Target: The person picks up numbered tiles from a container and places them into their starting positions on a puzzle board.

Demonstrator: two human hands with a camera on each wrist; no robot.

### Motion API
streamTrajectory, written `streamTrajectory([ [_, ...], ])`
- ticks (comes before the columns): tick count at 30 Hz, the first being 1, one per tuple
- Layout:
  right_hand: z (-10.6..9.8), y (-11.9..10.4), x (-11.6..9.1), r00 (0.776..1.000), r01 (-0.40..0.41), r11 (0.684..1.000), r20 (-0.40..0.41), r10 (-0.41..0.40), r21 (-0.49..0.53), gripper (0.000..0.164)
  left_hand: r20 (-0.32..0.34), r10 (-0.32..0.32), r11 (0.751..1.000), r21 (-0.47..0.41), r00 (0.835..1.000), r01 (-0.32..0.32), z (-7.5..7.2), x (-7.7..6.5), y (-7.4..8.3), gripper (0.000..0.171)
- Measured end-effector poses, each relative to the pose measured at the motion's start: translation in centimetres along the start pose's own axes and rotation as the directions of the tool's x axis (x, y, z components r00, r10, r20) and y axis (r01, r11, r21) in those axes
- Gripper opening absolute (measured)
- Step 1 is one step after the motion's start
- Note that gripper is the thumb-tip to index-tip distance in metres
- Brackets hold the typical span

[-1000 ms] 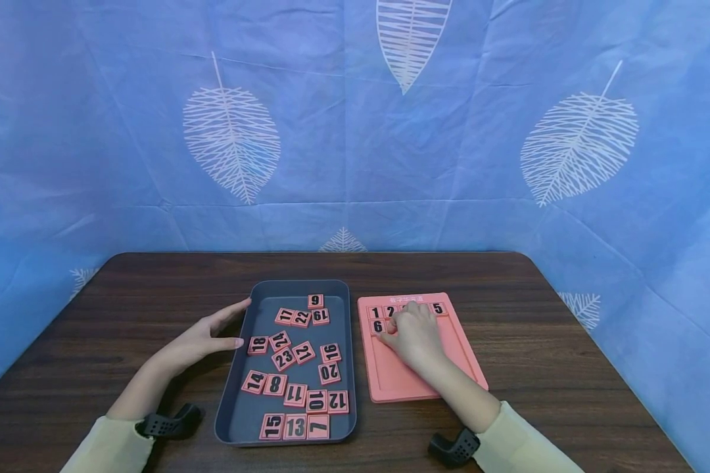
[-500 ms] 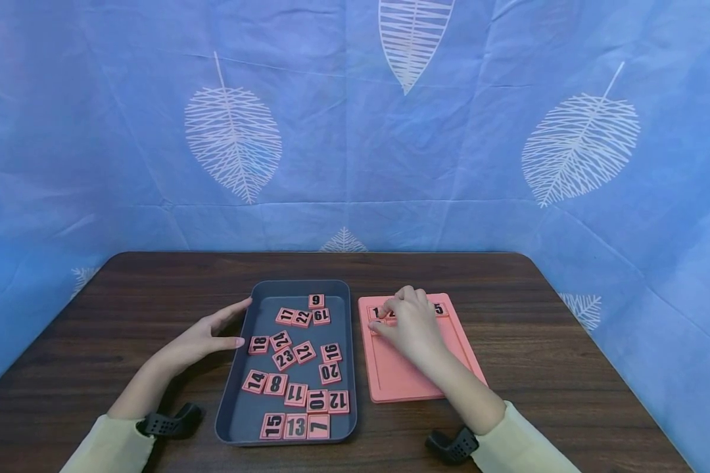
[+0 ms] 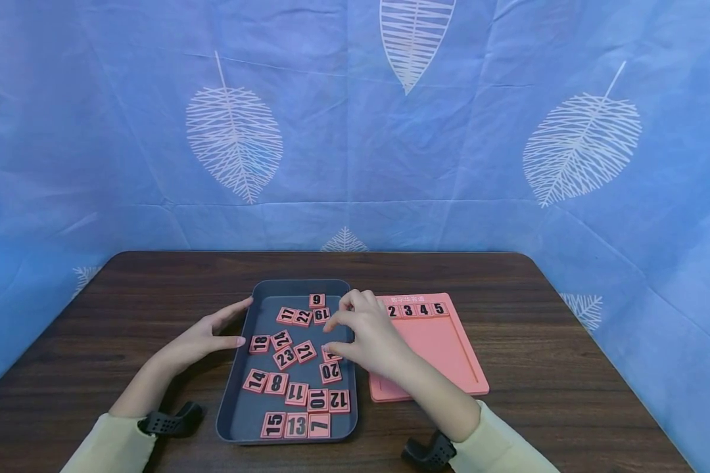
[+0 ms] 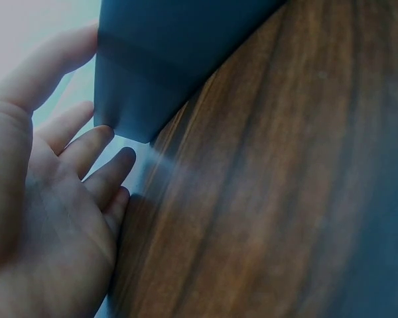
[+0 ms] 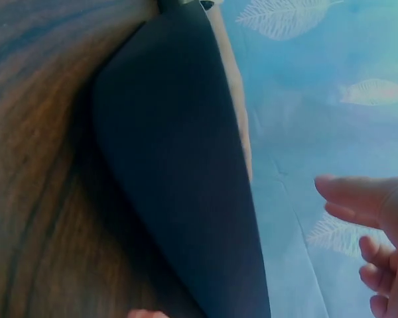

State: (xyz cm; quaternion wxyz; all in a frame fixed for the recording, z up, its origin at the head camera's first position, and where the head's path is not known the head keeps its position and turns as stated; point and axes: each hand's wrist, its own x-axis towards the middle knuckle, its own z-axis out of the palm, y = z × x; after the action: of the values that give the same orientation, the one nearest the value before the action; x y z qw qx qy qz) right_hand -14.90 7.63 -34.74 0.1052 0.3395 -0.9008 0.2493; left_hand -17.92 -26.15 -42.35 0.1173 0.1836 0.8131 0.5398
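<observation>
My left hand [image 3: 208, 340] lies along the left wall of the grey tray [image 3: 242, 414], fingers extended and fingertips at the rim. In the left wrist view, the left fingers [image 4: 86, 149] reach up against the tray's dark side. Over the tray's right edge hovers my right hand [image 3: 363, 328], thumb and index finger parted with nothing visible between them. Below its thumb, a pink number tile [image 3: 331, 357] is partly hidden. Several more pink tiles, such as the 9 tile [image 3: 317, 300] and the 7 tile [image 3: 319, 426], lie scattered in the tray.
Right of the tray sits a pink puzzle board [image 3: 432, 348], its top row showing tiles 2 to 5, such as the 5 tile [image 3: 439, 309]. The right hand covers its upper left corner. A dark wooden table [image 3: 544, 394] carries everything; a blue leaf-print cloth [image 3: 343, 131] hangs behind.
My right hand has left the pink board's upper left part and moved left to above the tray's right edge, its thumb and index finger apart. The left hand stays at the tray.
</observation>
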Motion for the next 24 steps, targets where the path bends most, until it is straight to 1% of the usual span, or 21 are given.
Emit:
streamTrajectory([
  [4,0.5,-0.4,0.0,0.996,0.059,0.998,0.061,-0.061,0.034,0.019,0.000,-0.001,1.000,0.000,1.000,0.001,0.0,0.0,0.0,0.073],
  [8,1.0,-0.5,0.0,0.987,0.112,0.993,0.114,-0.116,0.045,0.021,0.005,0.003,1.000,-0.002,1.000,-0.003,-0.1,0.0,0.0,0.073],
  [17,1.9,-0.2,0.2,0.973,0.145,0.989,0.179,-0.147,0.026,0.022,0.007,0.002,1.000,-0.008,1.000,-0.002,-0.1,0.0,-0.1,0.073],
  [19,2.0,-0.1,0.2,0.963,0.166,0.986,0.209,-0.168,0.028,0.023,0.007,0.000,1.000,-0.007,1.000,0.000,-0.1,0.0,-0.1,0.073],
  [21,2.2,0.1,0.2,0.948,0.194,0.980,0.249,-0.198,0.041,0.024,0.008,0.002,1.000,-0.006,1.000,-0.002,-0.1,0.0,0.0,0.073],
  [24,2.3,0.2,0.0,0.914,0.235,0.970,0.326,-0.243,0.065,0.025,0.008,0.003,1.000,-0.001,1.000,-0.003,-0.1,0.0,0.1,0.073],
])
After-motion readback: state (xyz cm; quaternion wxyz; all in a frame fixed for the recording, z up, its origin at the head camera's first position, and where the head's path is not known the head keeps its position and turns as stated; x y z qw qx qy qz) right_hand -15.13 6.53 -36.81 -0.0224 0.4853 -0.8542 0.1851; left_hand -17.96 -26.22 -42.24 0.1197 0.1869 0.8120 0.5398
